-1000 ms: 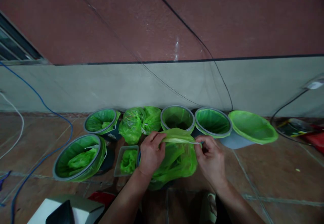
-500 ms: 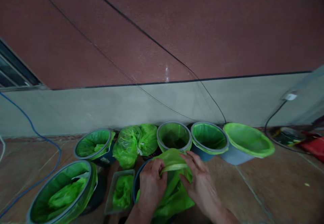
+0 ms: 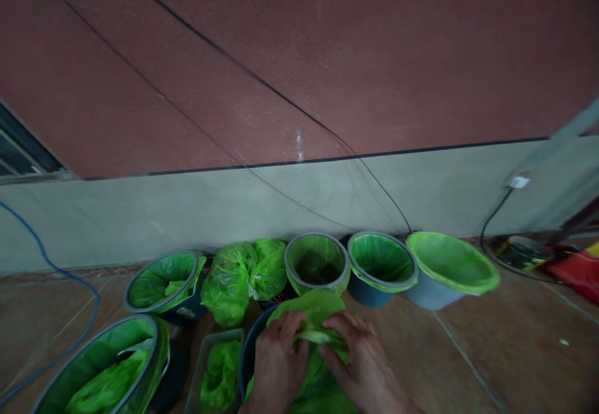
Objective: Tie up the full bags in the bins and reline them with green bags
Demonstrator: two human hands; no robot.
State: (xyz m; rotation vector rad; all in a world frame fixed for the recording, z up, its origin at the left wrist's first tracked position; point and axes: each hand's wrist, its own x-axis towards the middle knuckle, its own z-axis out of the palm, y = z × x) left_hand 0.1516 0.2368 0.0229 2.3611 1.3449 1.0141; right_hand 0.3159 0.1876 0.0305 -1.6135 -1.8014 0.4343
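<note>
Both hands grip the gathered edge of a green plastic bag (image 3: 311,305) in front of me. My left hand (image 3: 281,354) is closed on its left part, thumb against fingers. My right hand (image 3: 358,354) pinches the same edge a little to the right. The bag hangs down between and below the hands, over a dark blue bin (image 3: 248,354) whose rim shows left of my left hand. A clear rectangular tub (image 3: 196,376) with a crumpled green bag (image 3: 219,373) in it stands just left of that bin.
Lined bins stand along the wall: one at left (image 3: 140,283), one behind the hands (image 3: 318,236), a blue one (image 3: 374,295) and a pale one (image 3: 433,295). Knotted green bags (image 3: 229,286) sit among them. Another lined bin (image 3: 150,364) is at front left. A blue hose (image 3: 60,270) crosses the floor.
My right hand has moved in closer to my left hand, and the stretch of bag edge between them is shorter. The view has shifted slightly.
</note>
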